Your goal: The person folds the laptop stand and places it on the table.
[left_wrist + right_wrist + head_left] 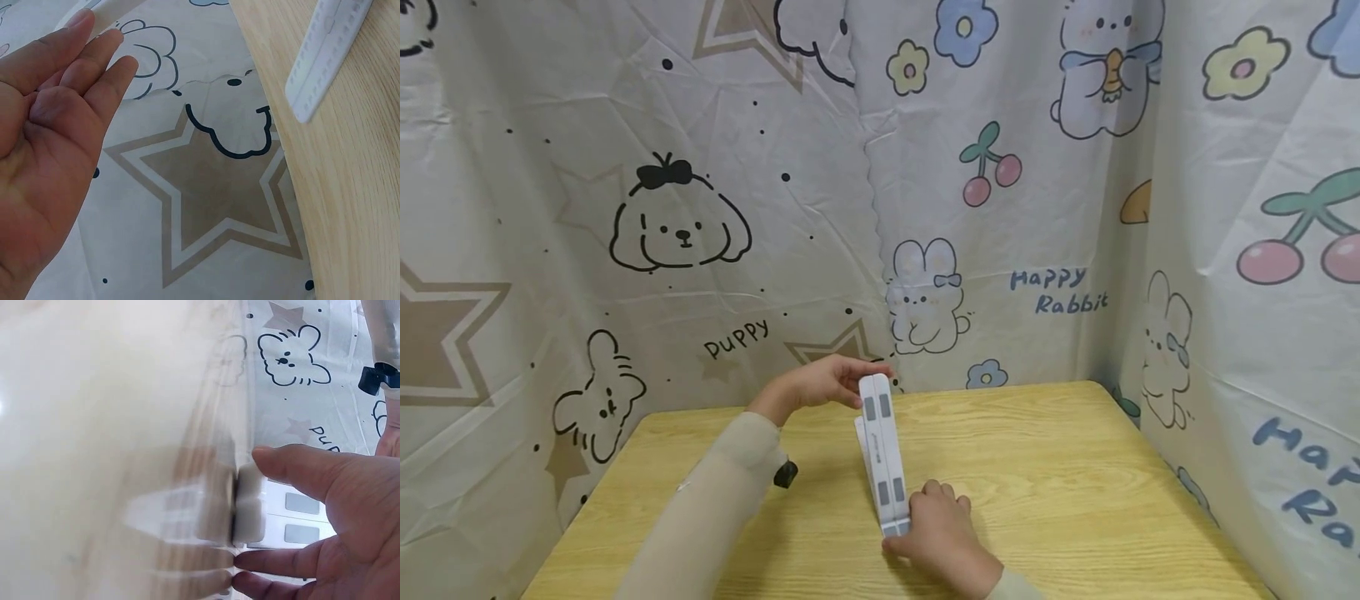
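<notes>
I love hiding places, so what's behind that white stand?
Past the white stand in the head view is the yellow table, then the printed curtain. The strip of table directly behind it is covered, so I can't tell what's there.

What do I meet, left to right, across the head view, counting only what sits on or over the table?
Left sleeve → left grip → white stand with grey pads → right grip → right sleeve.
</notes>
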`<state>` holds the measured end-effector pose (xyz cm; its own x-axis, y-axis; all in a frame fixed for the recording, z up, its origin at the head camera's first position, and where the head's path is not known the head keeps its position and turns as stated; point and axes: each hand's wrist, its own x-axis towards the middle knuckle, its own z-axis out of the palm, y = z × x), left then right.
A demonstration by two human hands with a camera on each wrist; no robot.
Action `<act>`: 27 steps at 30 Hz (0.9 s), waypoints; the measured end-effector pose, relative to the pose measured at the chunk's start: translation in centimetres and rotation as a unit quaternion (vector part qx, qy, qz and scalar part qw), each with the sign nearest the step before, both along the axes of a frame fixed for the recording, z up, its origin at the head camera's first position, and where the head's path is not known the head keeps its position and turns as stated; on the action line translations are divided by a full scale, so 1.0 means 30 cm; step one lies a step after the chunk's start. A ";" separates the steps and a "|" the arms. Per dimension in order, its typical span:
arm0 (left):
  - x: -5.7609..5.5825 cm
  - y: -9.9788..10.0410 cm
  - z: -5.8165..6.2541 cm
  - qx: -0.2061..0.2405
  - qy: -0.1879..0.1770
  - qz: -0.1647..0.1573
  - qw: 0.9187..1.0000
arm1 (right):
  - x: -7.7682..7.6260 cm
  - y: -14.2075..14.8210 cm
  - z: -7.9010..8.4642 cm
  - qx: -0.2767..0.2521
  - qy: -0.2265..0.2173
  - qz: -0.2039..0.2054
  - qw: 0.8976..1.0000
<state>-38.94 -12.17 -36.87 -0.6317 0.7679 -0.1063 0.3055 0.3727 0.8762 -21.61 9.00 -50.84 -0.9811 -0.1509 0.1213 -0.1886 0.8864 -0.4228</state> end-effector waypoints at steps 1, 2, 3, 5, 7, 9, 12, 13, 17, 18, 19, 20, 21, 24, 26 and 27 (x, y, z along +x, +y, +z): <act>0.000 0.000 0.001 -0.003 0.001 0.001 1.000 | -0.001 0.004 0.003 0.000 -0.003 0.002 1.000; 0.000 0.000 0.002 -0.006 0.002 0.004 1.000 | -0.003 0.009 0.005 -0.001 -0.005 0.005 1.000; 0.000 0.000 0.003 -0.009 0.005 0.008 1.000 | -0.004 0.014 0.008 0.000 -0.007 0.008 1.000; 0.001 -0.001 0.003 -0.013 0.009 0.018 1.000 | -0.009 0.027 0.012 0.000 -0.012 0.017 1.000; 0.002 -0.003 0.001 -0.012 0.009 0.029 0.999 | -0.017 0.040 0.013 0.001 -0.015 0.027 1.000; 0.004 -0.006 -0.001 -0.011 0.011 0.040 0.999 | -0.027 0.055 0.013 0.001 -0.018 0.037 0.999; 0.007 -0.011 -0.008 -0.005 0.010 0.053 0.999 | -0.043 0.079 0.014 -0.005 -0.026 0.049 0.998; 0.008 -0.013 -0.010 -0.002 0.011 0.057 0.998 | -0.048 0.088 0.016 -0.011 -0.029 0.052 0.998; 0.014 -0.020 -0.020 0.009 0.021 0.074 0.997 | -0.066 0.118 0.021 -0.034 -0.041 0.060 0.997; 0.015 -0.021 -0.022 0.012 0.023 0.077 0.997 | -0.071 0.125 0.021 -0.038 -0.042 0.062 0.996; 0.016 -0.022 -0.025 0.016 0.026 0.080 0.996 | -0.076 0.132 0.021 -0.038 -0.041 0.063 0.996; 0.017 -0.023 -0.028 0.018 0.030 0.083 0.996 | -0.081 0.138 0.019 -0.036 -0.039 0.063 0.997; 0.018 -0.024 -0.030 0.021 0.033 0.087 0.995 | -0.087 0.146 0.017 -0.036 -0.039 0.063 0.997; 0.022 -0.026 -0.035 0.033 0.036 0.097 0.994 | -0.103 0.166 0.013 -0.034 -0.034 0.061 0.997; 0.027 -0.027 -0.037 0.041 0.035 0.105 0.993 | -0.114 0.179 0.009 -0.039 -0.035 0.062 0.997; 0.028 -0.028 -0.038 0.046 0.034 0.109 0.992 | -0.120 0.185 0.009 -0.045 -0.039 0.064 0.996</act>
<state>-38.09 -13.02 -38.01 -0.7869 0.6171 0.0060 0.2858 0.3558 0.8898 -25.21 14.55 -50.57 -0.9613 -0.2678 0.0647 -0.2619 0.8154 -0.5163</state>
